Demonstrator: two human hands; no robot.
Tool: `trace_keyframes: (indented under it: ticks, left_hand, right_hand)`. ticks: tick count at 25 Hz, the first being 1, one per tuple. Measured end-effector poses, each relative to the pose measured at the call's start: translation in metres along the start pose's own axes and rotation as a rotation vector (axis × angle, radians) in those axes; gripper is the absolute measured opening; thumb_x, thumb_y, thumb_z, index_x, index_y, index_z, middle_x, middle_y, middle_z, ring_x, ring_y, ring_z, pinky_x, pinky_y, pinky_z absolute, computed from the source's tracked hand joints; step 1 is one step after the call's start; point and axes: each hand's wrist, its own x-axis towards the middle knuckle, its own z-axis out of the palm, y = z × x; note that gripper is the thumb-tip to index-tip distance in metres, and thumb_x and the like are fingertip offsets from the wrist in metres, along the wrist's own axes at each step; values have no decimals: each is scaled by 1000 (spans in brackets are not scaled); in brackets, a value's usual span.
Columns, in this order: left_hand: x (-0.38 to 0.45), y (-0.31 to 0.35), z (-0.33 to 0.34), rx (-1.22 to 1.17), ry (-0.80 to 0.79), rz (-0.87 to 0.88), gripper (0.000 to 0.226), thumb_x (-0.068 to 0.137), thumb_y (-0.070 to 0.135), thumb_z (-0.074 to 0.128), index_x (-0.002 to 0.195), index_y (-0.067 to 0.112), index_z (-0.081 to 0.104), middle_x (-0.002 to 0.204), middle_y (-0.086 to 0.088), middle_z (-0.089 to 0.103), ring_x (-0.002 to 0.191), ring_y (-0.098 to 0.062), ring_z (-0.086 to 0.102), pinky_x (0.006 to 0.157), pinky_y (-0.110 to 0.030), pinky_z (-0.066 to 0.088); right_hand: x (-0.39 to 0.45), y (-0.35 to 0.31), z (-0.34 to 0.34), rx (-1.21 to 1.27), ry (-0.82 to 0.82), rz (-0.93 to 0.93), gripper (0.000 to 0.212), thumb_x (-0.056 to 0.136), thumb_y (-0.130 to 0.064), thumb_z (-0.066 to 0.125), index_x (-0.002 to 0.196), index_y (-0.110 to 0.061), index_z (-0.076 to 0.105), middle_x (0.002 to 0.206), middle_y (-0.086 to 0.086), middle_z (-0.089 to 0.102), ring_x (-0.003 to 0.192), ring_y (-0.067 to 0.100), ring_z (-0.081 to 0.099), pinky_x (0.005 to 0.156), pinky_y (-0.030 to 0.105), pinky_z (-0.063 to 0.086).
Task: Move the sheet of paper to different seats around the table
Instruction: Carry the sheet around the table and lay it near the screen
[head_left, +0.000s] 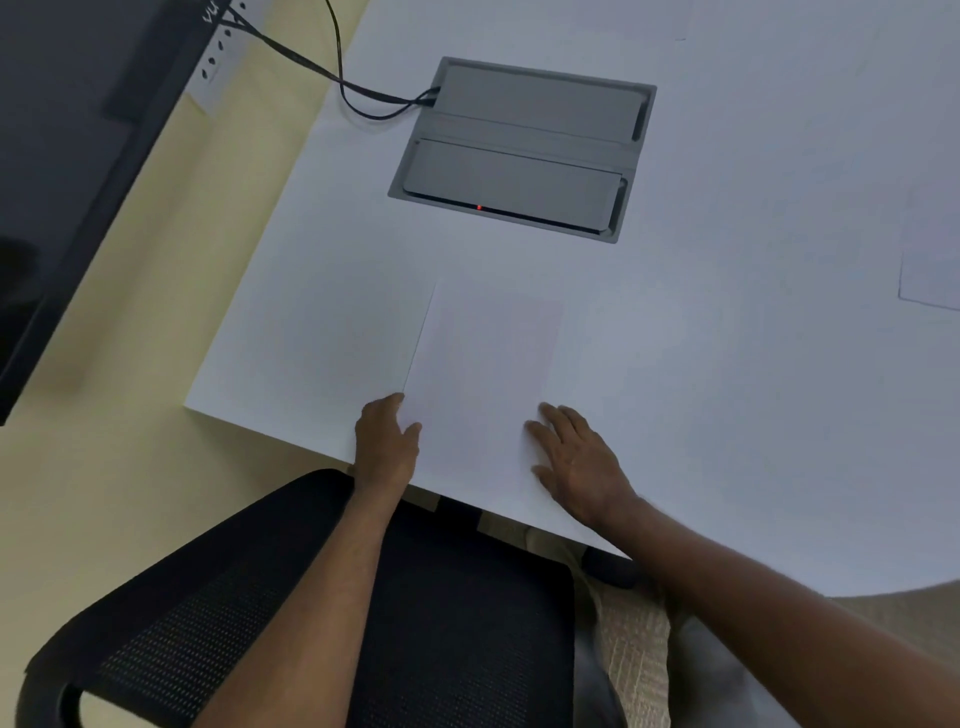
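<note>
A white sheet of paper (483, 364) lies flat on the white table (727, 364), near its front edge and above a black mesh chair (311, 597). My left hand (387, 441) rests at the sheet's lower left corner, thumb on the paper and fingers along its edge. My right hand (576, 462) lies flat with fingers spread at the sheet's lower right edge. Whether either hand pinches the paper or only presses on it cannot be told.
A grey cable hatch (519, 150) is set into the table beyond the sheet, with black cables (358, 88) running off to a wall socket. Another sheet (930, 260) lies at the right edge. A dark cabinet (67, 156) stands at the left.
</note>
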Motion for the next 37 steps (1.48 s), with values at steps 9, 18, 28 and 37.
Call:
trace_keyframes:
  ticks: [9, 18, 28, 37]
  left_hand:
    - [1, 1, 13, 293, -74, 142, 62, 103, 14, 60, 158, 13, 33, 170, -10, 20, 155, -27, 19, 121, -41, 33]
    - [6, 3, 13, 370, -77, 150, 63, 104, 16, 58, 160, 15, 30, 171, -8, 20, 155, -27, 20, 121, -40, 33]
    - [7, 3, 14, 384, -78, 148, 63, 104, 16, 58, 160, 15, 30, 171, -8, 20, 155, -28, 21, 121, -42, 34]
    - [8, -1, 16, 392, -93, 157, 63, 104, 17, 56, 161, 16, 28, 171, -7, 19, 155, -27, 21, 121, -42, 34]
  right_hand:
    - [12, 2, -2, 14, -6, 25, 63, 103, -35, 56, 158, -13, 36, 170, 10, 25, 157, 32, 23, 126, 42, 31]
    - [12, 0, -6, -4, -32, 26, 63, 105, -37, 52, 161, -16, 32, 171, 9, 22, 157, 31, 21, 126, 41, 29]
    - [10, 1, -6, -28, -27, 7, 62, 107, -36, 50, 162, -15, 30, 172, 11, 22, 157, 33, 23, 127, 43, 28]
    - [10, 3, -4, -48, -28, -3, 63, 108, -38, 45, 164, -17, 24, 173, 8, 17, 159, 30, 18, 128, 40, 24]
